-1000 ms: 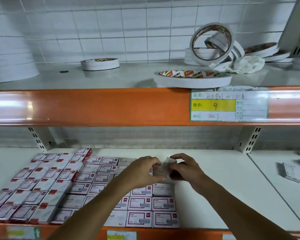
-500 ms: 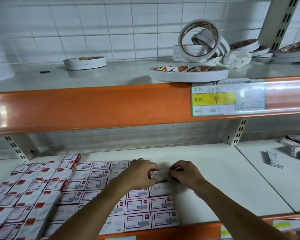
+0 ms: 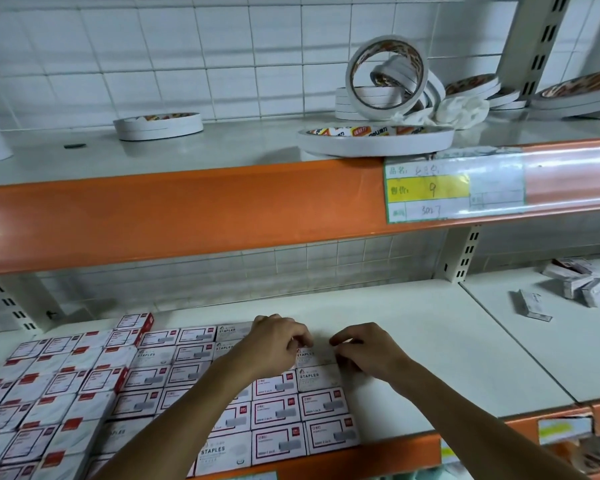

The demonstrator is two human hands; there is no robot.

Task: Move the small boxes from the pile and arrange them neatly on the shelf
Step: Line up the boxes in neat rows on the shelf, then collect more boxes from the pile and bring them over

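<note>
A small white staples box (image 3: 315, 355) lies flat on the white lower shelf (image 3: 423, 341), at the far end of the rightmost column of the arranged boxes (image 3: 160, 375). My left hand (image 3: 279, 344) pinches its left end with curled fingers. My right hand (image 3: 369, 353) pinches its right end. The arranged boxes, white with red trim, fill the shelf's left half in flat rows. The loose pile of small boxes (image 3: 574, 280) sits on the neighbouring shelf section at the right, with one box (image 3: 534, 304) apart in front of it.
Above hangs an orange-edged upper shelf (image 3: 194, 213) carrying tape rolls (image 3: 376, 140) and a price label (image 3: 430, 192). A slotted upright bracket (image 3: 465, 252) stands behind the seam between the two lower shelf sections. White shelf surface shows to the right of my hands.
Both hands brought the box down from mid-air and laid it flat at the end of the right column. The view shifted right, showing more of the loose pile.
</note>
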